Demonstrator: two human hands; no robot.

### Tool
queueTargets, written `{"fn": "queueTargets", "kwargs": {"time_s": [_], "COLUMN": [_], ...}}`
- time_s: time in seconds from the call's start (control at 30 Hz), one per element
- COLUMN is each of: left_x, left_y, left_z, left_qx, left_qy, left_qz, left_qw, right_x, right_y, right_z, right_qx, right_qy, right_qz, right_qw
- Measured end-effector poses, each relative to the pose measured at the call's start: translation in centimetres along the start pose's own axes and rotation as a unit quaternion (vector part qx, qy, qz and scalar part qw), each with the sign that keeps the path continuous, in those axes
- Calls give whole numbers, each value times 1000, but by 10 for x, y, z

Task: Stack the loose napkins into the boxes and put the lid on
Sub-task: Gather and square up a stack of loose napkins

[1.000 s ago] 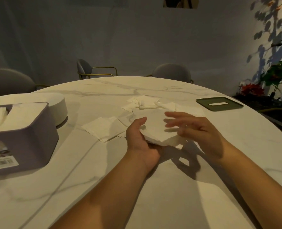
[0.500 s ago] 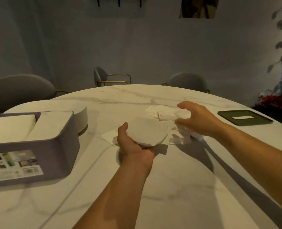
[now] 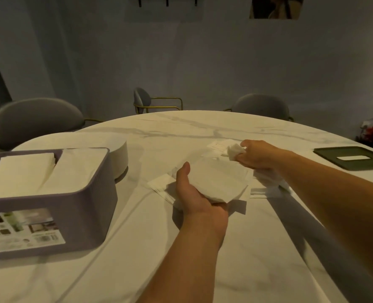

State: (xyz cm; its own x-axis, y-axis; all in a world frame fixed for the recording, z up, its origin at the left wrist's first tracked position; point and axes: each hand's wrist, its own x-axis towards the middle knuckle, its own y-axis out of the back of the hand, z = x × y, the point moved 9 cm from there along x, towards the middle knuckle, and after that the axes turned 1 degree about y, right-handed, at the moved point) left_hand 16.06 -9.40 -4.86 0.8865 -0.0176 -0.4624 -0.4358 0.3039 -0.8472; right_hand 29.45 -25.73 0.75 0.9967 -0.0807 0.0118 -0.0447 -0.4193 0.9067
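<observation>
White marble tabletop (image 3: 257, 248), and both hands are out over it. The left hand (image 3: 195, 194) sits palm up under a stack of napkins (image 3: 220, 180). Its thumb is raised against the stack's left edge and its other fingers are hidden beneath the paper, cradling the pile just above the table. The right hand (image 3: 258, 157), further out and to the right, has its fingers curled in and pinched on a single napkin (image 3: 233, 150), which bunches up at the fingertips. More loose napkins (image 3: 159, 184) lie flat on the marble around the hands: one just left of the left hand, some beyond the stack, another under the right wrist. Over on the left stands the purple box (image 3: 89, 204), lid off, with two piles of folded napkins (image 3: 23, 173) side by side inside it and a printed label on its front wall. Right behind it sits a round white container (image 3: 117, 149); whether the two touch, I cannot tell. Well apart, at the far right, the dark green lid (image 3: 325, 155) lies flat, pale slot facing up. Grey chairs (image 3: 34, 119) ring the far side.
</observation>
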Motion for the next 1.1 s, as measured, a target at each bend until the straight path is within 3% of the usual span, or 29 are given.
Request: {"fn": "queueTargets", "kwargs": {"time_s": [0.23, 0.43, 0.5, 0.6, 0.63, 0.67, 0.73, 0.83, 0.9, 0.93, 1.1], "left_x": [-2, -2, -2, -2, -2, -2, -4, -7, -8, -9, -7], "left_y": [0, 1, 1, 1, 1, 0, 0, -2, -3, -2, -4], "left_z": [0, -1, -1, -2, -2, -2, -2, -1, -1, -2, -4], "left_qx": [3, -3, 4, 12, 14, 13, 5, -4, -4, -1, 24], "left_qy": [6, 10, 13, 18, 19, 19, 21, 19, 18, 18, 24], "left_qz": [-3, 2, 5, 3, 2, 2, 7, 9, 11, 12, 3], "left_qw": [1000, 1000, 1000, 1000, 1000, 1000, 1000, 1000, 1000, 1000, 999], "right_x": [3, 1, 3, 6, 9, 8, 13, 15, 14, 13, 21], "right_y": [8, 51, 72, 91, 91, 90, 84, 33, -3, -8, 5], "right_z": [-6, -14, -1, 31, 36, 36, 25, -6, -7, -8, -8], "right_qx": [-64, -74, 34, 294, 360, 375, 274, 55, 5, -21, -9], "right_qy": [-17, -58, -103, -166, -165, -156, -92, 15, 13, 6, -6], "right_qz": [37, 209, 267, 336, 346, 347, 316, 122, -5, -27, 13], "right_qw": [997, 973, 958, 879, 850, 845, 904, 991, 1000, 999, 1000]}}
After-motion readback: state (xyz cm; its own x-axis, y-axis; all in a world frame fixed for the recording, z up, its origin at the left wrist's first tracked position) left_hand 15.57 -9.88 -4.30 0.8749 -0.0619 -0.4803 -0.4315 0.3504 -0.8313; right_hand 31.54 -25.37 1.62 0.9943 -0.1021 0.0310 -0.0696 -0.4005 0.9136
